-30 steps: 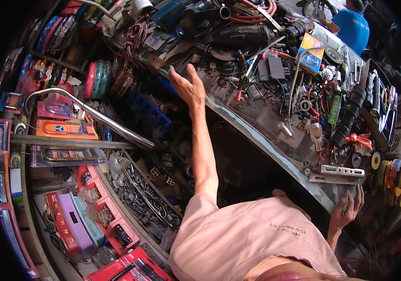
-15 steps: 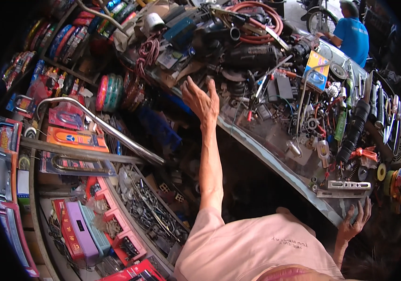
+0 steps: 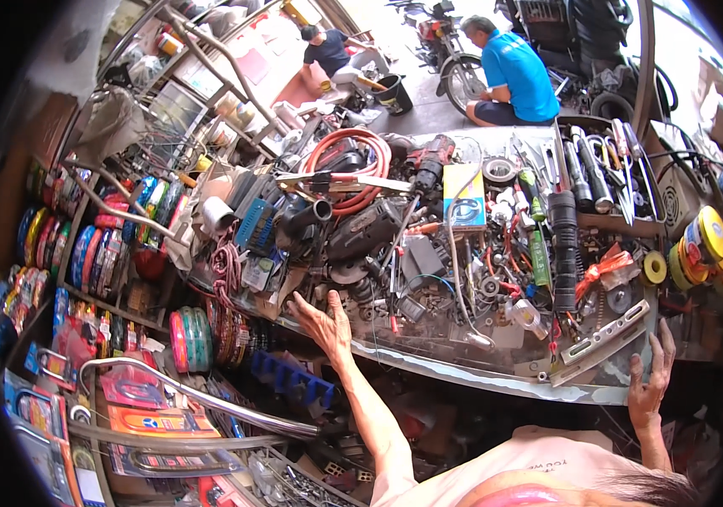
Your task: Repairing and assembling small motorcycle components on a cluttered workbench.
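Left hand: thumb and fingers spread at the edge of the bench, palm hidden (contact? cannot tell). Slotted metal bracket, silvery, slantwise on bench's right corner. Right hand just beside, thumb and fingers parted.

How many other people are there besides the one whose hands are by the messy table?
2: one person in a blue shirt beside the motorbike, another in a dark shirt left of the black bucket. Others may be hidden.
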Demonstrator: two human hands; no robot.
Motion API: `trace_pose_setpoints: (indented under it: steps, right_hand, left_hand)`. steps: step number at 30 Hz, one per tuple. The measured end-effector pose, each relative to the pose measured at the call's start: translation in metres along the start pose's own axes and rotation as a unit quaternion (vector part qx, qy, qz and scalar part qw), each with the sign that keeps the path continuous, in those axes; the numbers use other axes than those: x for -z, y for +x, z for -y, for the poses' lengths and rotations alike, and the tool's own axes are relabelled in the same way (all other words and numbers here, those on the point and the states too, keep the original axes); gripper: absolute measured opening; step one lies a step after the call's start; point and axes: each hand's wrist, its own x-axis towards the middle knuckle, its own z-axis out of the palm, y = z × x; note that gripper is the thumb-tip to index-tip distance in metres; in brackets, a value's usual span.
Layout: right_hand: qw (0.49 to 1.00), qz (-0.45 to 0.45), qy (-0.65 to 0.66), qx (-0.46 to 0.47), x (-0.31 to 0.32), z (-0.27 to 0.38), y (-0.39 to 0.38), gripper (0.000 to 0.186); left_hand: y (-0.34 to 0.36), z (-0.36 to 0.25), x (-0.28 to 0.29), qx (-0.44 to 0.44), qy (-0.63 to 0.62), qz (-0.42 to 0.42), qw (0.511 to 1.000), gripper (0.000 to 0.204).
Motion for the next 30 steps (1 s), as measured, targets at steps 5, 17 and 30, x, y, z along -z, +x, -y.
trace_pose_setpoints:
  steps: [5,17,30]
  right_hand:
    - [1.000,0.013,-0.001,-0.005,-0.002,0.000,-0.002,0.039]
    - [1.000,0.011,0.000,-0.012,-0.012,0.002,0.003,0.043]
    - [0.997,0.054,-0.027,-0.043,-0.009,0.002,-0.001,0.046]
  left_hand:
    - [0.006,0.000,0.006,-0.014,0.018,0.007,1.000,0.102]
    - [0.007,-0.002,0.004,0.005,-0.021,-0.056,0.998,0.098]
    - [0.005,0.001,0.005,0.010,0.015,-0.038,0.999,0.098]
